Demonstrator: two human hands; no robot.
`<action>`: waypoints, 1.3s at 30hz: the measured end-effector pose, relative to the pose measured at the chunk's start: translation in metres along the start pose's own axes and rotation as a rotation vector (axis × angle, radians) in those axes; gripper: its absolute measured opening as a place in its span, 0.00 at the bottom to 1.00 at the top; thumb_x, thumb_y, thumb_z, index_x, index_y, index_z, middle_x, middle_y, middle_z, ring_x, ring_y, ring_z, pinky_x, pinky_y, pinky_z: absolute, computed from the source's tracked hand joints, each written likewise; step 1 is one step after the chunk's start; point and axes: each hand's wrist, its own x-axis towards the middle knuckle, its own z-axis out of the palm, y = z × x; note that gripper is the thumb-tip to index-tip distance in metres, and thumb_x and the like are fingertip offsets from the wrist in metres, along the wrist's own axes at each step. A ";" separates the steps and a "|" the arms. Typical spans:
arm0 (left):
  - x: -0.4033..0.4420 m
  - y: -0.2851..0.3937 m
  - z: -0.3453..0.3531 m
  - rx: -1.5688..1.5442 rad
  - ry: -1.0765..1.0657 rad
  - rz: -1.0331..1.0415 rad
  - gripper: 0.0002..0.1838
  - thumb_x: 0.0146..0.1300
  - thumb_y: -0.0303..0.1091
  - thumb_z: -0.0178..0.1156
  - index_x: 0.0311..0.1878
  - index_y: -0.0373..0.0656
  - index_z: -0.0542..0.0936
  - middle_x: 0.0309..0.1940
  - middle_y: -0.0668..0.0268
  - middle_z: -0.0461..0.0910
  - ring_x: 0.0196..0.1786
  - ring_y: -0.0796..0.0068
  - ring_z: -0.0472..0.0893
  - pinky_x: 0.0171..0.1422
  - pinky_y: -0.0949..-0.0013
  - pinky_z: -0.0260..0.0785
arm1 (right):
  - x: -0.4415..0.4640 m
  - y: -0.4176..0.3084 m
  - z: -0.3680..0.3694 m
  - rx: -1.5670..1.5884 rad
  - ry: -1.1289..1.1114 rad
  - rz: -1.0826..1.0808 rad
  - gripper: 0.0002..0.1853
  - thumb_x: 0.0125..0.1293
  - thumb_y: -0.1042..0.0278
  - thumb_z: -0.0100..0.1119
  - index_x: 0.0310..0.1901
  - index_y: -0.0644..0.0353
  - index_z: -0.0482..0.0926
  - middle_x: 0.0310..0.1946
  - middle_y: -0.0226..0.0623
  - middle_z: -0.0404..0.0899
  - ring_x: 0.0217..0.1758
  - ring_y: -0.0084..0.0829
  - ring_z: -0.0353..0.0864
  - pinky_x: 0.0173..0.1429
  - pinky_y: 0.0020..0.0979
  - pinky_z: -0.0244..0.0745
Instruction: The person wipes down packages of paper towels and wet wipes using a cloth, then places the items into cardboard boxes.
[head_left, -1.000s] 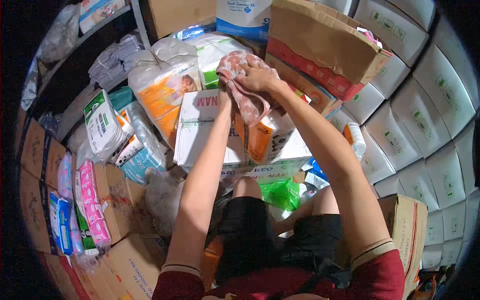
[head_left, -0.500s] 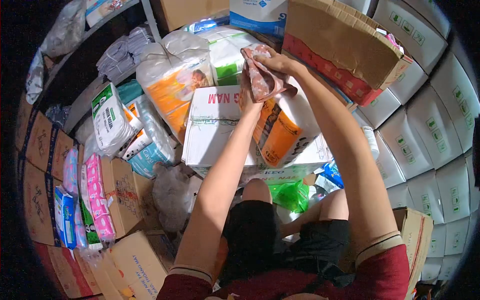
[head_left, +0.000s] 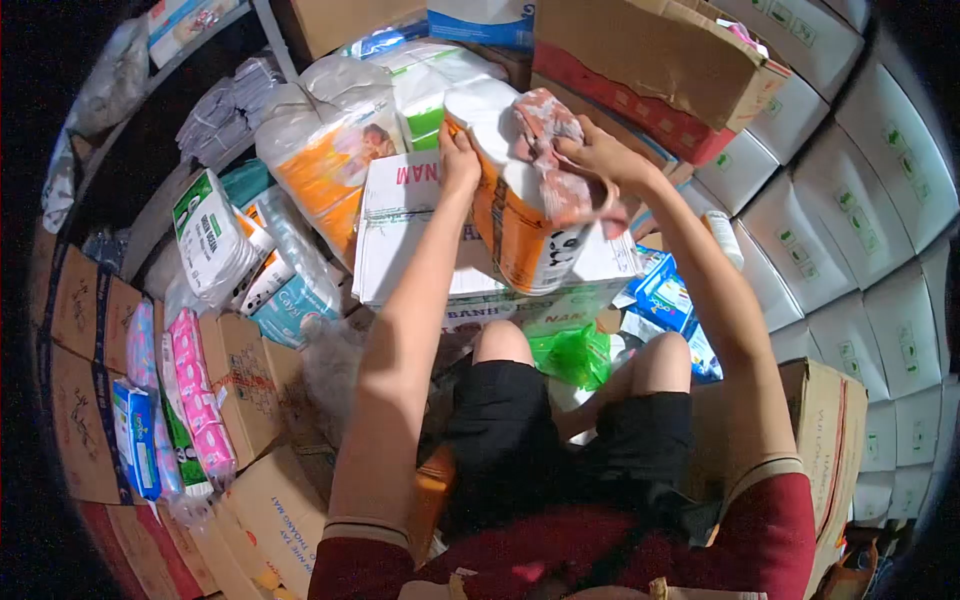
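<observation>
The left hand (head_left: 460, 165) has moved off the pink patterned cloth (head_left: 548, 125) and now grips the orange-and-white pack (head_left: 515, 230) by its upper left side, seemingly to steady it. The right hand (head_left: 605, 158) holds the cloth bunched against its top. The pack is over the white carton (head_left: 400, 225), near the front edge.

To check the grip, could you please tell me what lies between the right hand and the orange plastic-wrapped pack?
In the head view, a pink-and-white patterned cloth lies between the right hand and the pack.
</observation>
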 end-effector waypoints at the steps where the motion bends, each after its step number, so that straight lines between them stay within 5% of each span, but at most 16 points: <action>1: 0.005 -0.009 0.003 -0.004 0.012 0.003 0.25 0.66 0.38 0.42 0.64 0.37 0.57 0.59 0.47 0.64 0.61 0.52 0.65 0.64 0.60 0.55 | -0.014 0.003 -0.005 -0.015 -0.009 -0.025 0.33 0.60 0.48 0.51 0.59 0.67 0.60 0.51 0.49 0.71 0.55 0.37 0.70 0.58 0.31 0.64; 5: -0.003 0.018 -0.012 0.257 0.021 0.016 0.24 0.64 0.43 0.43 0.61 0.44 0.61 0.54 0.50 0.70 0.56 0.50 0.69 0.60 0.56 0.59 | -0.082 -0.017 -0.010 0.026 0.115 0.008 0.31 0.61 0.51 0.47 0.60 0.64 0.59 0.51 0.53 0.71 0.55 0.40 0.71 0.58 0.33 0.64; 7: -0.003 0.026 -0.019 0.304 -0.069 -0.023 0.24 0.64 0.42 0.43 0.61 0.40 0.62 0.52 0.49 0.71 0.55 0.51 0.71 0.60 0.56 0.60 | -0.106 -0.013 -0.006 0.043 0.164 0.068 0.33 0.59 0.48 0.48 0.56 0.71 0.60 0.48 0.66 0.70 0.56 0.53 0.70 0.58 0.39 0.64; 8: -0.005 0.028 -0.021 0.157 -0.054 0.099 0.27 0.63 0.42 0.45 0.61 0.36 0.60 0.53 0.45 0.69 0.56 0.51 0.70 0.61 0.57 0.59 | -0.111 0.007 0.003 0.110 0.206 -0.076 0.32 0.59 0.50 0.47 0.57 0.69 0.59 0.48 0.66 0.70 0.56 0.54 0.69 0.57 0.41 0.64; 11: -0.002 0.045 -0.017 0.105 -0.122 0.011 0.29 0.63 0.44 0.46 0.62 0.34 0.57 0.55 0.41 0.66 0.58 0.50 0.67 0.62 0.59 0.57 | -0.148 0.006 -0.006 0.168 0.063 -0.012 0.26 0.62 0.57 0.49 0.57 0.63 0.63 0.46 0.42 0.73 0.52 0.30 0.69 0.58 0.30 0.63; 13: -0.014 0.073 -0.019 0.215 -0.204 0.090 0.44 0.55 0.58 0.52 0.65 0.35 0.51 0.63 0.38 0.52 0.66 0.45 0.54 0.67 0.55 0.50 | -0.164 0.015 -0.014 0.117 0.027 -0.024 0.30 0.56 0.55 0.51 0.56 0.66 0.63 0.46 0.53 0.74 0.49 0.40 0.74 0.55 0.35 0.66; 18: -0.075 0.146 -0.008 0.630 -0.505 0.122 0.65 0.32 0.75 0.58 0.68 0.41 0.47 0.67 0.39 0.34 0.69 0.38 0.34 0.68 0.42 0.36 | -0.186 0.020 -0.036 0.291 0.134 0.086 0.24 0.55 0.63 0.55 0.53 0.64 0.68 0.42 0.40 0.75 0.46 0.27 0.72 0.51 0.28 0.68; 21: -0.093 0.145 0.007 0.876 -0.542 0.181 0.66 0.28 0.77 0.58 0.69 0.48 0.48 0.68 0.40 0.33 0.69 0.35 0.32 0.67 0.38 0.34 | -0.186 0.031 -0.045 0.378 0.277 0.000 0.23 0.56 0.61 0.55 0.52 0.62 0.69 0.40 0.39 0.75 0.43 0.26 0.73 0.48 0.27 0.69; 25: -0.065 0.139 0.006 0.898 -0.808 0.265 0.49 0.43 0.63 0.56 0.67 0.49 0.54 0.64 0.39 0.52 0.69 0.45 0.48 0.65 0.35 0.39 | -0.192 0.042 -0.046 0.466 0.314 0.038 0.25 0.55 0.59 0.56 0.52 0.63 0.69 0.40 0.39 0.75 0.42 0.27 0.74 0.47 0.28 0.70; 26: -0.064 0.136 0.002 0.838 -0.720 0.339 0.40 0.47 0.50 0.56 0.64 0.47 0.58 0.58 0.41 0.63 0.65 0.50 0.59 0.66 0.40 0.44 | -0.193 0.041 -0.046 0.465 0.306 0.047 0.25 0.55 0.58 0.57 0.52 0.63 0.69 0.40 0.39 0.76 0.42 0.27 0.74 0.47 0.28 0.70; 30: -0.061 0.124 -0.021 0.201 -0.473 0.221 0.36 0.47 0.37 0.57 0.63 0.49 0.60 0.58 0.42 0.62 0.64 0.47 0.59 0.69 0.56 0.48 | -0.197 0.040 -0.041 0.562 0.266 0.034 0.26 0.54 0.58 0.59 0.52 0.63 0.69 0.43 0.40 0.76 0.44 0.27 0.74 0.49 0.29 0.70; 33: -0.051 0.122 -0.047 0.303 -0.549 0.626 0.32 0.46 0.33 0.57 0.60 0.53 0.65 0.62 0.39 0.54 0.67 0.44 0.52 0.70 0.56 0.46 | -0.184 0.038 -0.034 0.443 0.326 -0.007 0.26 0.54 0.58 0.59 0.52 0.63 0.69 0.43 0.41 0.76 0.45 0.28 0.74 0.50 0.29 0.69; 35: -0.039 0.117 -0.061 0.656 -0.602 0.597 0.21 0.52 0.41 0.50 0.52 0.56 0.75 0.67 0.46 0.47 0.70 0.44 0.44 0.69 0.48 0.42 | -0.171 0.025 -0.029 0.386 0.411 -0.120 0.28 0.52 0.57 0.59 0.53 0.62 0.68 0.43 0.46 0.76 0.45 0.34 0.76 0.51 0.32 0.69; 37: -0.021 0.115 -0.069 0.955 -0.671 0.584 0.20 0.55 0.47 0.45 0.47 0.58 0.79 0.68 0.50 0.47 0.70 0.45 0.43 0.69 0.43 0.40 | -0.157 0.007 -0.027 0.346 0.497 -0.236 0.29 0.52 0.57 0.59 0.54 0.62 0.67 0.42 0.48 0.76 0.45 0.37 0.77 0.51 0.34 0.69; 38: -0.027 0.119 -0.073 0.860 -0.640 0.526 0.26 0.58 0.54 0.37 0.42 0.52 0.81 0.67 0.54 0.52 0.70 0.46 0.44 0.67 0.37 0.37 | -0.151 -0.003 -0.028 0.285 0.530 -0.269 0.30 0.51 0.56 0.58 0.55 0.60 0.67 0.43 0.53 0.76 0.48 0.42 0.76 0.51 0.35 0.69; 39: -0.024 0.121 -0.072 0.848 -0.621 0.495 0.26 0.58 0.53 0.38 0.40 0.49 0.82 0.64 0.52 0.58 0.69 0.48 0.49 0.66 0.40 0.41 | -0.147 -0.014 -0.029 0.224 0.511 -0.267 0.27 0.54 0.62 0.58 0.56 0.61 0.66 0.46 0.47 0.74 0.51 0.33 0.73 0.55 0.31 0.66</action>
